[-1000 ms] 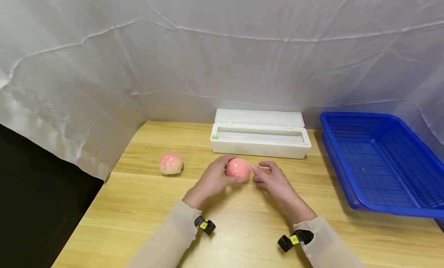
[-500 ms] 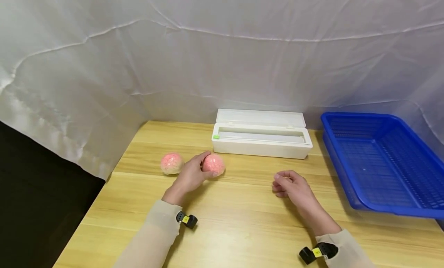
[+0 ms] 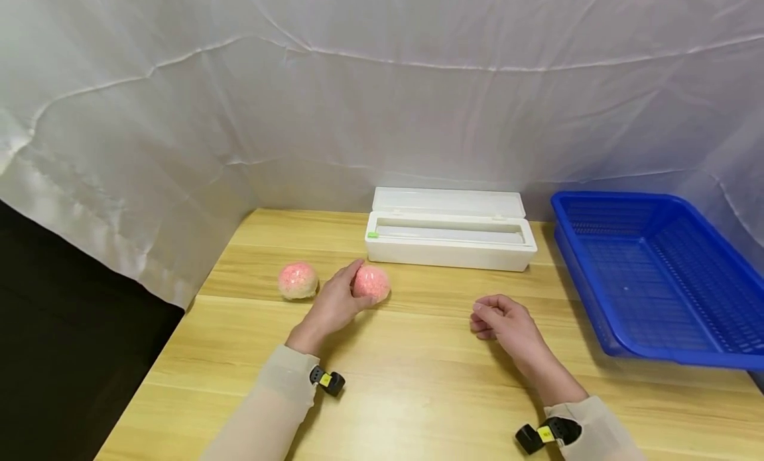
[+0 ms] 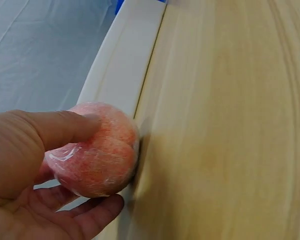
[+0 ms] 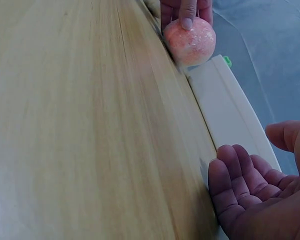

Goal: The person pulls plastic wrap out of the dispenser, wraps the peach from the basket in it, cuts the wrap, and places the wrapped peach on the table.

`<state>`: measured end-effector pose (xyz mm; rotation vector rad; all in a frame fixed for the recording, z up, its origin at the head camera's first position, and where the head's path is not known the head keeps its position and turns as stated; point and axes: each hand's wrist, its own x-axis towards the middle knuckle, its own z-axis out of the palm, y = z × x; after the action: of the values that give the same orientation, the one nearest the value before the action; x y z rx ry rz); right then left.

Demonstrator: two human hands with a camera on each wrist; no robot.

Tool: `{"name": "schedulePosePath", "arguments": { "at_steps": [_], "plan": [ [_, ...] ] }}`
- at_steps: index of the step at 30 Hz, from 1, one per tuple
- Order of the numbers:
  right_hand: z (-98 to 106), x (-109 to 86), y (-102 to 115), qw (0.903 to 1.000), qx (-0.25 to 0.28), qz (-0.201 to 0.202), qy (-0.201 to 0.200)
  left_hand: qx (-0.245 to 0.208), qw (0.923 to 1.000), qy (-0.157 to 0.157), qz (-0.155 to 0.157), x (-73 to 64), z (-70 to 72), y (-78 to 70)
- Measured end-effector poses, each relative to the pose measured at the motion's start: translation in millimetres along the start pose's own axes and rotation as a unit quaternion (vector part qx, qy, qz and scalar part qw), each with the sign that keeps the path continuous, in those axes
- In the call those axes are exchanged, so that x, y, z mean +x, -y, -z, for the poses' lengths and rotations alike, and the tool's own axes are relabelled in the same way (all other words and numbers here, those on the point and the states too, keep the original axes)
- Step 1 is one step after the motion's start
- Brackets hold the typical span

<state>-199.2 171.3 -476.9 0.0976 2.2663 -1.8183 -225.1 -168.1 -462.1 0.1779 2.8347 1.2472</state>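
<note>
Looked light, soft, slick in film; left hand (image 3: 334,303) cupped wrapped peach (image 3: 371,282) round middle on surface (image 3: 418,381); right hand (image 3: 506,323) loosely curled, empty.

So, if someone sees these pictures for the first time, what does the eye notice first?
Probably the left hand gripping a pink wrapped ball on the wooden table, with a second pink ball lying just to its left. Next comes the bright blue basket at the right edge, and the open white box at the back. The right hand rests loosely curled, holding nothing.
</note>
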Motion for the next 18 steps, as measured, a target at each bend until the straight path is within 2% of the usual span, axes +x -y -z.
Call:
{"name": "schedulePosePath", "arguments": {
  "at_steps": [8,12,15,18],
  "plan": [
    [4.0,0.3,-1.5,0.9999,-0.009,0.005,-0.001,-0.013,0.9999,-0.004,-0.010,1.1,-1.8,1.7],
    [3.8,-1.3,-5.1,0.9997,-0.021,0.009,-0.002,-0.009,1.0000,-0.001,-0.004,-2.9,-1.8,2.4],
    [3.7,-4.8,-4.6,0.9987,-0.048,0.011,-0.011,0.000,0.9999,-0.009,0.013,-11.4,-3.0,0.2],
    [4.5,-10.4,-2.9,0.9922,-0.118,0.023,-0.032,0.037,0.9986,-0.015,0.035,-26.6,-4.1,-2.8]
  ]
}}
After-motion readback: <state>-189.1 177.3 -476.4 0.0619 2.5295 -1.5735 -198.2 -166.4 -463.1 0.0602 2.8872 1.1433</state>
